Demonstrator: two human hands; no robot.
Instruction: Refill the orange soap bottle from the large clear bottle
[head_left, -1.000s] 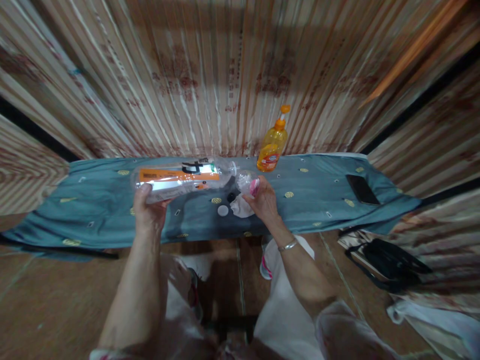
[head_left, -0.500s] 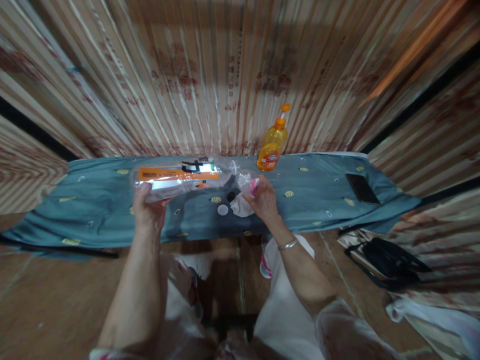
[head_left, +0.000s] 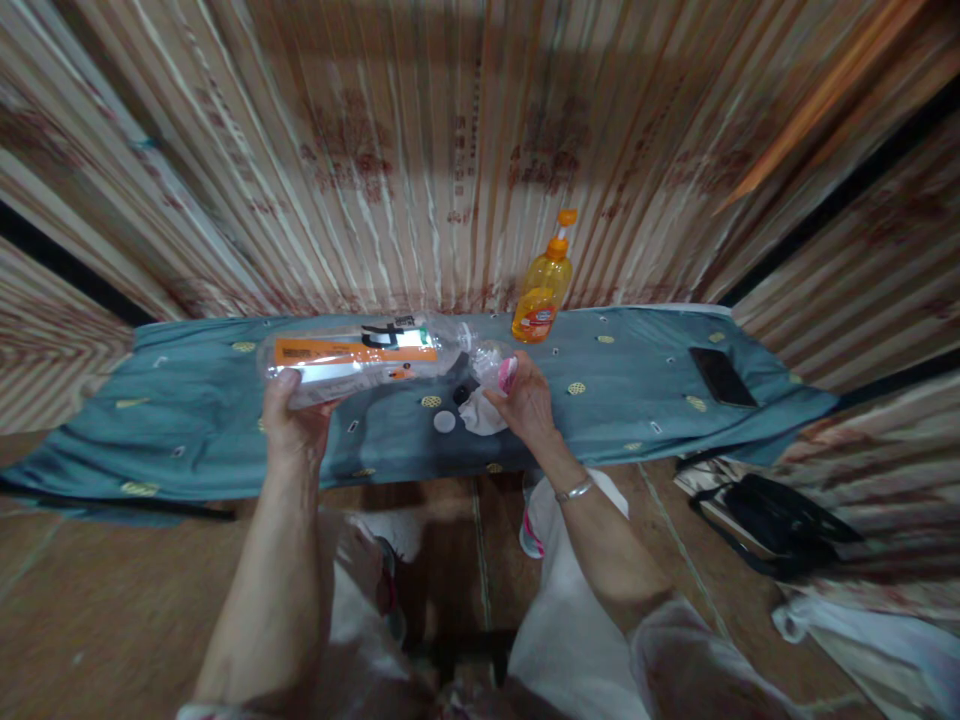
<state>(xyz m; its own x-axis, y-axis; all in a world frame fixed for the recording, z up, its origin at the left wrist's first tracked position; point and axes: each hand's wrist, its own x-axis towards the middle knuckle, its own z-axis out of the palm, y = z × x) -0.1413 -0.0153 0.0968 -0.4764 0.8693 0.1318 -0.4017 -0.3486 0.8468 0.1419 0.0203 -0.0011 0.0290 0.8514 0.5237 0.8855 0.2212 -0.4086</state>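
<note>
Left hand [head_left: 294,425] grips the clear bottle [head_left: 360,358] sideways; right hand [head_left: 527,400] pinches a pink pad [head_left: 508,374] at its mouth. Keep the bottle level, wipe gently.

clear plastic bottle [head_left: 360,360]: orange label, lying sideways, held above the desk, mouth pointing right | pink-and-white cloth [head_left: 504,375]: bunched at the bottle's mouth, gripped | white rag [head_left: 480,412]: on desk below

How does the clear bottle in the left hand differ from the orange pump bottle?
The clear bottle lies sideways, gripped by the left hand; the orange pump bottle stands upright on the teal cloth, untouched. The clear bottle looks longer, and only the orange one shows a pump. Both carry orange labels.
</note>
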